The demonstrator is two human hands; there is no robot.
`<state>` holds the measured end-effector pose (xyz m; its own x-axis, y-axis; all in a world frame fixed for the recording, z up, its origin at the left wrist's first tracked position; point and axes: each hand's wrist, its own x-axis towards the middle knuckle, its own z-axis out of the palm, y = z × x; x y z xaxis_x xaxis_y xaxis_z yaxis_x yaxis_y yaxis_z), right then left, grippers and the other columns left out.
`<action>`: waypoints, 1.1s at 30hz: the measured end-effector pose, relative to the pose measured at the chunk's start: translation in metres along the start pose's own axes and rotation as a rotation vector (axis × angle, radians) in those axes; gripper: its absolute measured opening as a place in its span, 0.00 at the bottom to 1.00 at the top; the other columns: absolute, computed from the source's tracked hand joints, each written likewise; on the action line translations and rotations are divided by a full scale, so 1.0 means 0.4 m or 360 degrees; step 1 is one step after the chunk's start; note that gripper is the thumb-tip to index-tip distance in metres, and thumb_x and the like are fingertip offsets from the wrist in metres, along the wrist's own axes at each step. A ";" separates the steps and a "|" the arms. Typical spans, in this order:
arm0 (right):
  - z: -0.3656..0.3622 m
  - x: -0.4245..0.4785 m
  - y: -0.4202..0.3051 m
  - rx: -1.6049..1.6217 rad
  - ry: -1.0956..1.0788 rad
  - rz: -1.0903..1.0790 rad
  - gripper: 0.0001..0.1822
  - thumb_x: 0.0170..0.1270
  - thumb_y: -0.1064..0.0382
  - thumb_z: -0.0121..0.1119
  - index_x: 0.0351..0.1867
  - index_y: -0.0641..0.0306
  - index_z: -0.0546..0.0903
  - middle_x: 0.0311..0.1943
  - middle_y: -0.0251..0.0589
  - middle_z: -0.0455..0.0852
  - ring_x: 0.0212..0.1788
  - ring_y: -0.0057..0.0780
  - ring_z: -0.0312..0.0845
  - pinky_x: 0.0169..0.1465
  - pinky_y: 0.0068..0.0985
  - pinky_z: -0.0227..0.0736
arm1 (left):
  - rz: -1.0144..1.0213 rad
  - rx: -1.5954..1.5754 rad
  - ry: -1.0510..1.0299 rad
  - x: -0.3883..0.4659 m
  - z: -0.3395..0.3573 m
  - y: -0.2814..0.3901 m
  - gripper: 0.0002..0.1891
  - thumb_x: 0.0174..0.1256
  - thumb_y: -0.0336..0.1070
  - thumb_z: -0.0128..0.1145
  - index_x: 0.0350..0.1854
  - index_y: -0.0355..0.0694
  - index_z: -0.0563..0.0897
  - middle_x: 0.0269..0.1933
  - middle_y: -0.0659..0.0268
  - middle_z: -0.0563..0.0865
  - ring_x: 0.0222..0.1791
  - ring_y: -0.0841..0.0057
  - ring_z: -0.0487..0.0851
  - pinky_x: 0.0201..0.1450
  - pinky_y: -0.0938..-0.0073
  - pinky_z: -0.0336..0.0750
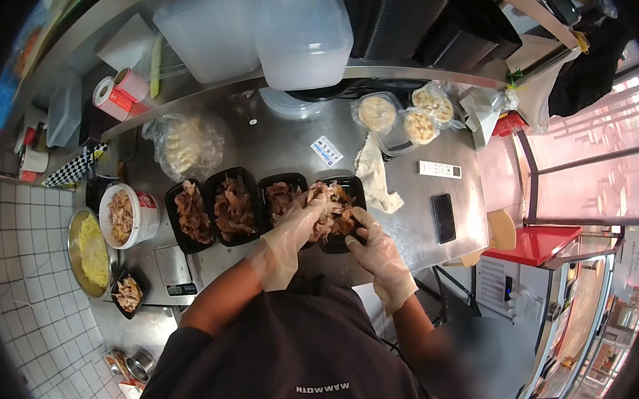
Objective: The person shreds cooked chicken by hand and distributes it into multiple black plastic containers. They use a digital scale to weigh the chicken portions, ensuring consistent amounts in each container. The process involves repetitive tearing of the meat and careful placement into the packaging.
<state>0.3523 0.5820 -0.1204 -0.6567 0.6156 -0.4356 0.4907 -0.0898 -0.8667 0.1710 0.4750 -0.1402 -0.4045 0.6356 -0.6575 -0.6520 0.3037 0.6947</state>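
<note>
Both hands wear thin clear gloves. My left hand (293, 224) grips pieces of cooked meat (325, 204) above the two right-hand black plastic trays. My right hand (377, 251) is at the near right edge of the rightmost black tray (357, 188), its fingers curled beside the meat; whether they pinch a piece is not clear. Left of it, a third-from-left black tray (265, 187) holds meat and is partly hidden by my left hand. Two more trays of meat, the second tray (231, 206) and the leftmost tray (189, 216), stand further left.
A white bucket of meat (146, 216), a steel bowl of yellow shreds (111, 261) and a digital scale (173, 265) are at the left. Bagged food (186, 145) lies behind. A cloth (374, 175), a remote control (439, 169) and a phone (443, 218) lie right. Stacked containers (304, 37) overhang the back.
</note>
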 end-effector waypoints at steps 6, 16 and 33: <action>-0.003 -0.062 -0.169 0.0253 -0.0162 0.0386 0.20 0.82 0.54 0.67 0.68 0.59 0.85 0.48 0.37 0.90 0.49 0.26 0.82 0.52 0.27 0.79 | 0.0164 -0.0307 -0.0125 0.003 -0.002 -0.049 0.22 0.91 0.41 0.54 0.80 0.42 0.76 0.64 0.61 0.89 0.62 0.71 0.89 0.64 0.68 0.85; 0.026 -0.049 -0.064 -0.0959 0.0022 -0.1177 0.32 0.79 0.75 0.52 0.83 0.69 0.65 0.67 0.59 0.75 0.45 0.43 0.79 0.48 0.33 0.82 | 0.0471 -0.0032 -0.0113 -0.076 0.092 0.057 0.20 0.91 0.42 0.55 0.76 0.43 0.82 0.60 0.66 0.92 0.59 0.79 0.87 0.64 0.75 0.82; 0.024 -0.080 -0.161 0.0608 -0.0341 -0.0160 0.25 0.91 0.44 0.47 0.72 0.59 0.78 0.43 0.36 0.89 0.35 0.21 0.81 0.40 0.21 0.76 | 0.0135 -0.0636 -0.0709 -0.097 0.043 0.089 0.20 0.93 0.43 0.50 0.74 0.36 0.80 0.59 0.61 0.91 0.54 0.71 0.91 0.55 0.68 0.89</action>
<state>0.3364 0.5605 -0.0531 -0.8139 0.4637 -0.3502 0.1981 -0.3452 -0.9174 0.1746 0.4731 -0.0849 -0.2147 0.9082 -0.3593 -0.8546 0.0035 0.5193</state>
